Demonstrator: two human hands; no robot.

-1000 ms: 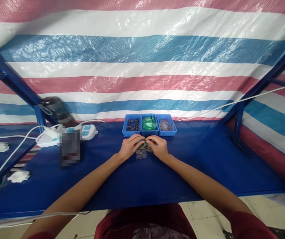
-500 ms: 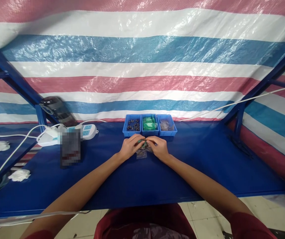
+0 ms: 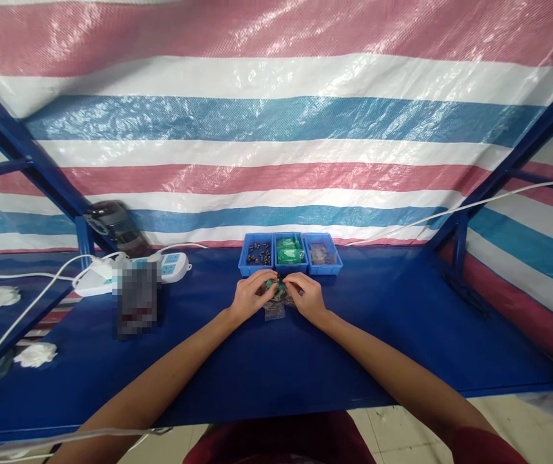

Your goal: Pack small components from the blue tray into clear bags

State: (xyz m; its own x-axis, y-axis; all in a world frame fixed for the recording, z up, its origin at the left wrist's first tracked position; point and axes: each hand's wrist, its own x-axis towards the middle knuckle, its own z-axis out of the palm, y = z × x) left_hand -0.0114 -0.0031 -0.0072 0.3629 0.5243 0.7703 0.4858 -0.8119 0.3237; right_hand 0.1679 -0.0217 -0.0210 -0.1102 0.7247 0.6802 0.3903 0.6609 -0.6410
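Note:
My left hand [image 3: 253,296] is closed in a pinch on a small green piece [image 3: 269,283], mostly covered by the fingers. Close beside it, my right hand [image 3: 307,298] has thumb and forefinger drawn together; whatever sits between them is too small to make out. Under both hands lie several small clear plastic bags [image 3: 274,312] on the blue table. Just beyond the fingers stand three blue bins in a row: the left bin [image 3: 243,265] holds small dark parts, the middle bin [image 3: 291,267] green packets, the right bin [image 3: 325,269] clear bags.
At the left, a white power strip [image 3: 176,267] with cables lies behind a blurred dark object [image 3: 137,299]. A dark bottle [image 3: 118,225] leans at the back. Crumpled white tissues [image 3: 35,354] lie at the left. Blue frame posts and a striped sheet [image 3: 276,154] enclose the table.
The view has tilted up a little, so everything sits lower. My fingertips have moved slightly apart, and more of the green piece shows at my left hand.

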